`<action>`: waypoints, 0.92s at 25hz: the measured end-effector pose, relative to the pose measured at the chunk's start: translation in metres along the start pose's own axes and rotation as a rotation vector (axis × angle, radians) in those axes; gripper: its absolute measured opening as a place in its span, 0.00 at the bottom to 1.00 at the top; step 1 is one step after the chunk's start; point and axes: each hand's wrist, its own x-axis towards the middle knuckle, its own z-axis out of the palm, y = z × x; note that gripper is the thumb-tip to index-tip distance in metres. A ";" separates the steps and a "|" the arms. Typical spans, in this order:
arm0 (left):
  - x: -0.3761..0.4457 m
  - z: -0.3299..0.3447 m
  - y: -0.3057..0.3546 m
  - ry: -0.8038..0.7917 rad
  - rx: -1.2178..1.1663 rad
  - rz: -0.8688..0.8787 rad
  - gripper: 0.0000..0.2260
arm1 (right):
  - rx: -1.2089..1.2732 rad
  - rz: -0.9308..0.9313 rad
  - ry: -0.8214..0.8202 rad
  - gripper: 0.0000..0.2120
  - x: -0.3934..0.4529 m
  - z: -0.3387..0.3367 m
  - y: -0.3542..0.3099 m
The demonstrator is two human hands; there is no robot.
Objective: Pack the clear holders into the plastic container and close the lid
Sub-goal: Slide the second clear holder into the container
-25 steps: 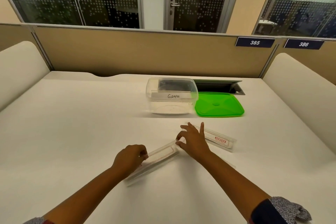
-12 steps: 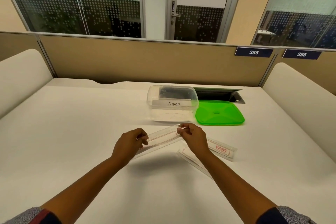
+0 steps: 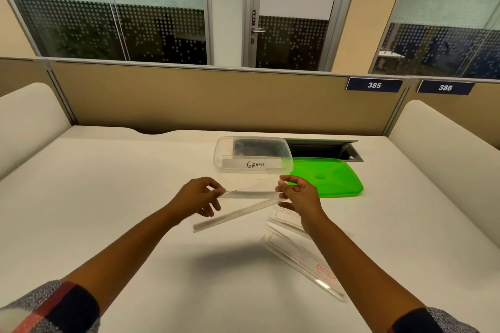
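Observation:
Both hands hold a long clear holder (image 3: 250,193) in the air just in front of the plastic container (image 3: 253,162). My left hand (image 3: 196,196) pinches its left end and my right hand (image 3: 299,193) pinches its right end. A second clear strip (image 3: 235,215) slants down to the left below it, and its right end also seems to be in my right hand. The container is clear, open, and bears a label reading "GIRAFEE". Its green lid (image 3: 328,177) lies flat on the table to its right. More clear holders (image 3: 303,254) with red print lie on the table under my right forearm.
The white table (image 3: 94,197) has padded side dividers and a tan partition at the back. An open cable hatch (image 3: 324,149) sits behind the green lid.
Both hands picked a clear holder up off the table and carried it forward, up to the front of the container. The camera tilted upward.

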 end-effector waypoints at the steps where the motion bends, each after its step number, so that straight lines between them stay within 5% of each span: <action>1: 0.004 -0.004 -0.001 0.050 -0.091 -0.018 0.07 | 0.037 0.027 0.040 0.06 0.006 -0.002 -0.003; 8: 0.036 -0.004 -0.004 0.287 -0.557 0.075 0.08 | 0.200 0.151 0.135 0.04 0.060 -0.013 -0.036; 15: 0.082 0.001 0.014 0.449 -0.461 0.093 0.11 | 0.223 0.143 0.042 0.06 0.114 -0.011 -0.072; 19: 0.116 -0.004 0.017 0.547 -0.379 0.020 0.11 | 0.172 0.116 -0.085 0.26 0.137 -0.009 -0.075; 23: 0.148 -0.002 0.019 0.613 -0.304 -0.027 0.10 | -0.085 0.018 -0.016 0.22 0.162 -0.002 -0.063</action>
